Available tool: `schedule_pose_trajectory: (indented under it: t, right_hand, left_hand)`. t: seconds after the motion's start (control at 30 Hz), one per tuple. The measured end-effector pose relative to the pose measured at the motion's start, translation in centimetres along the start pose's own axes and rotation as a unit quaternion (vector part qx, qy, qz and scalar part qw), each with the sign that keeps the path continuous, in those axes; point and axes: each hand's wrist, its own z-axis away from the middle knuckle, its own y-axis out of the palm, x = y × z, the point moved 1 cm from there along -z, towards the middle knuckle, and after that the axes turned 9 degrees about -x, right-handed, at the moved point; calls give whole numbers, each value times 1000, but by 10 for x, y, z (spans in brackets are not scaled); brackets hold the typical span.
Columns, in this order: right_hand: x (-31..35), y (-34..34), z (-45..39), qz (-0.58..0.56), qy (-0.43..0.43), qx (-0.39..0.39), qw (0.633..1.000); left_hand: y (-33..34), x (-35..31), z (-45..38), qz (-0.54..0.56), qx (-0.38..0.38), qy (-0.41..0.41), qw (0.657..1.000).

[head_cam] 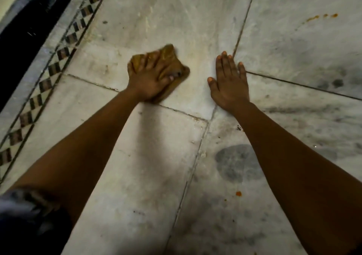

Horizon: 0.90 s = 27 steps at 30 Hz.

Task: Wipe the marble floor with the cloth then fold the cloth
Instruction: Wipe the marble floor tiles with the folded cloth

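A brownish-yellow cloth (pixel 172 59) lies bunched on the white marble floor (pixel 156 156), a little above the middle of the view. My left hand (pixel 148 78) presses down on the cloth, fingers spread over it and gripping it; the cloth looks blurred at its edges. My right hand (pixel 229 82) rests flat on the floor to the right of the cloth, palm down, fingers together and thumb out, holding nothing. It sits beside a dark joint between two slabs.
Orange stains (pixel 321 16) dot the floor at the upper right, and one small orange spot (pixel 238 193) lies near my right forearm. Grey smudges (pixel 237 162) mark the right slabs. A checkered inlay border (pixel 58 59) and a dark strip run along the left.
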Motion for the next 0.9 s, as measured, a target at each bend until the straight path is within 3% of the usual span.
schedule_pose_trajectory:
  t: [0.13,0.23,0.37,0.47,0.57,0.7,0.77,0.9]
  right_hand:
    - [1,0,0,-1,-3,1,1000]
    - [2,0,1,-3,-1,-7,1000]
    - [1,2,-1,8,1,0,1000]
    - [0,2,-1,10,3,7,1000]
    - [1,1,-3,5,3,8,1000]
    - [1,-2,-2,-2,4,11,1000]
    - [1,-2,-2,-1,-1,15,1000]
    - [0,-2,-3,-4,-1,22,1000]
  left_hand:
    - [0,-35,-34,33,2,-87,996]
    - [16,-61,1,13,-37,-29,999]
    - [17,-24,49,-19,-68,26,997]
    - [7,7,27,-14,-54,-84,995]
    - [2,-14,-13,12,-56,-173,983]
    - [23,-82,8,3,-56,-85,995]
    - [29,-84,31,13,-57,-48,997]
    - [19,-42,11,10,-58,-101,993]
